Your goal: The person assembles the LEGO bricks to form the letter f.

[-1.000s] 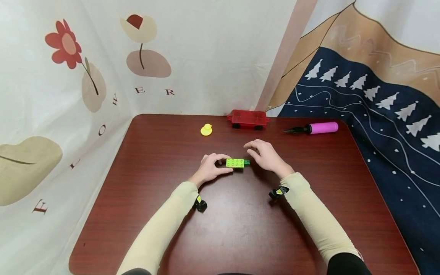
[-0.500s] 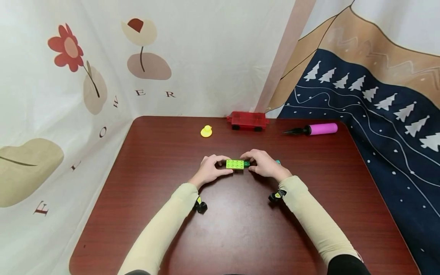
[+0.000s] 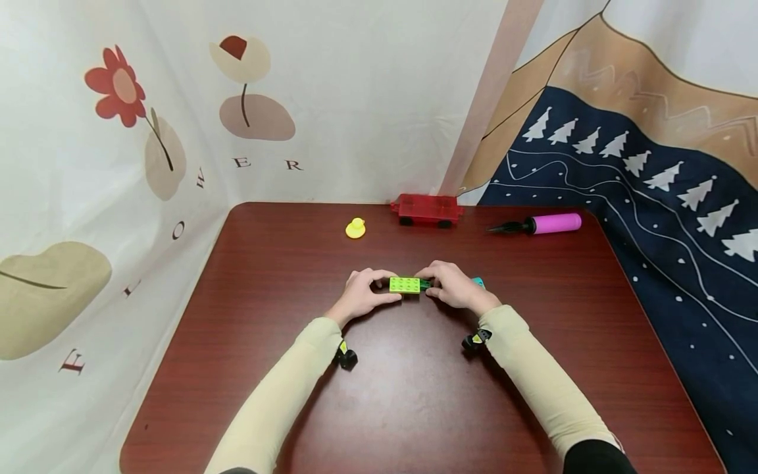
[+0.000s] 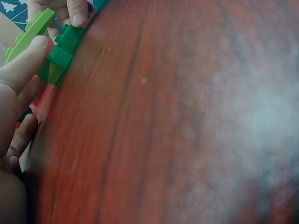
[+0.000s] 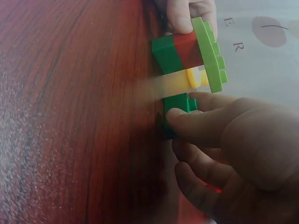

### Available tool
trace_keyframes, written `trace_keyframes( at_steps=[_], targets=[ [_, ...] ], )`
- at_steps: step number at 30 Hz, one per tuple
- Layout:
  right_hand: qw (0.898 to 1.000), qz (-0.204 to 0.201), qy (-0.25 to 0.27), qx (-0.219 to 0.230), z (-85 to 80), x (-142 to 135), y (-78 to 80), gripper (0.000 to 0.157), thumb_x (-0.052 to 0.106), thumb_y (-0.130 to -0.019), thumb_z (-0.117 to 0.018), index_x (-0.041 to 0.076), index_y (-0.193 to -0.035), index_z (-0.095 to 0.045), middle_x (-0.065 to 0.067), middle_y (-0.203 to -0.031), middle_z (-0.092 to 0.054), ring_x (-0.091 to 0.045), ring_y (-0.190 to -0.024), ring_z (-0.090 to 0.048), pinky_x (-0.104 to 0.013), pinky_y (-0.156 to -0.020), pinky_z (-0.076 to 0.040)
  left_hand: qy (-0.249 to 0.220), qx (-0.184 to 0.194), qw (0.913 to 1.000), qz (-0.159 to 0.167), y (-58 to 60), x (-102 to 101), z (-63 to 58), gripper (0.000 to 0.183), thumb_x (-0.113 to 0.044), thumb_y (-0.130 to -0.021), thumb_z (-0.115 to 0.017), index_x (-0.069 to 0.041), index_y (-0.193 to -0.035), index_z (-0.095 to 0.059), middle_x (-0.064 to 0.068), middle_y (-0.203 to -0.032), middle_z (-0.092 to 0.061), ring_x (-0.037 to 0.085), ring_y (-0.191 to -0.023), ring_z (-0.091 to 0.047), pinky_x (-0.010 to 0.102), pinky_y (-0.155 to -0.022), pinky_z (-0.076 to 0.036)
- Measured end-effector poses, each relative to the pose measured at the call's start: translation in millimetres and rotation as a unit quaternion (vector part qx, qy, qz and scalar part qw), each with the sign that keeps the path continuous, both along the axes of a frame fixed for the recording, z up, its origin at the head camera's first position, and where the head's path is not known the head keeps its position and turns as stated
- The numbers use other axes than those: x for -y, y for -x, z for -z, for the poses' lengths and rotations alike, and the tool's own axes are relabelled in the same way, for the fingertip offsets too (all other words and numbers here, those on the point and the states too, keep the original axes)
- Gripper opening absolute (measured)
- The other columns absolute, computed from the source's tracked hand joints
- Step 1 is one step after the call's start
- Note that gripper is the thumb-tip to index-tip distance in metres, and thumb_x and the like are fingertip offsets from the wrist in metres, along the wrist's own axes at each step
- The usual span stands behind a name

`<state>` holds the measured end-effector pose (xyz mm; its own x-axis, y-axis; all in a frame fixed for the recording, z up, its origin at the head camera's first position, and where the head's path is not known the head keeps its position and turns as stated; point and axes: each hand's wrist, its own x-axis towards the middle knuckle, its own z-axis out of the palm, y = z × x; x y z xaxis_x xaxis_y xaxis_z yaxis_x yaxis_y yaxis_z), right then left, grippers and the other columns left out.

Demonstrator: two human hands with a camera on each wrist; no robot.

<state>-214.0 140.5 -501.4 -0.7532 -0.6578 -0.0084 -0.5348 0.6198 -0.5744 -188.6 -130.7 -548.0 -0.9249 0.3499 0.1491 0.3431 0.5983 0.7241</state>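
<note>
In the head view my left hand (image 3: pixel 360 294) grips a small stack of toy building bricks by its left end. On top of the stack is a lime green plate (image 3: pixel 404 285) with studs. Under it, the right wrist view shows a red brick (image 5: pixel 188 49) and a dark green brick (image 5: pixel 166 54). My right hand (image 3: pixel 454 287) pinches another dark green brick (image 5: pixel 176 103) between thumb and fingers, close to the table. That brick lies below the overhanging end of the plate, with a gap between it and the stack's lower brick.
A teal piece (image 3: pixel 478 282) shows behind my right hand. Towards the table's far edge are a yellow rubber duck (image 3: pixel 355 228), a red wheeled toy wagon (image 3: pixel 426 209) and a pink and black hand pump (image 3: pixel 547 224). Printed curtains hang behind the wooden table (image 3: pixel 266 263).
My right hand has come down towards me and taken hold of the dark green brick at the stack's right. The teal piece has come into sight. My left hand keeps its grip.
</note>
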Motion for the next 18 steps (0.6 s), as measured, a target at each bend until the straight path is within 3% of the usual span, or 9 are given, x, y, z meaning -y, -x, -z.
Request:
trace_keyframes(
  at_steps=[18],
  targets=[
    [0.995,0.081,0.04,0.044,7.8,-0.4,2.5,0.038,0.014,-0.09,-0.085,0.01,-0.127,-0.073,-0.011,-0.11,-0.069,-0.022,-0.09,-0.067,-0.04,-0.083,-0.057,0.004,0.009,0.9999,-0.004,0.7,-0.5,0.6,0.041,-0.041,-0.084,-0.09,-0.028,-0.122,-0.077,-0.004,-0.09,-0.06,0.012,-0.086,-0.053,0.039,-0.088,-0.03]
  ],
)
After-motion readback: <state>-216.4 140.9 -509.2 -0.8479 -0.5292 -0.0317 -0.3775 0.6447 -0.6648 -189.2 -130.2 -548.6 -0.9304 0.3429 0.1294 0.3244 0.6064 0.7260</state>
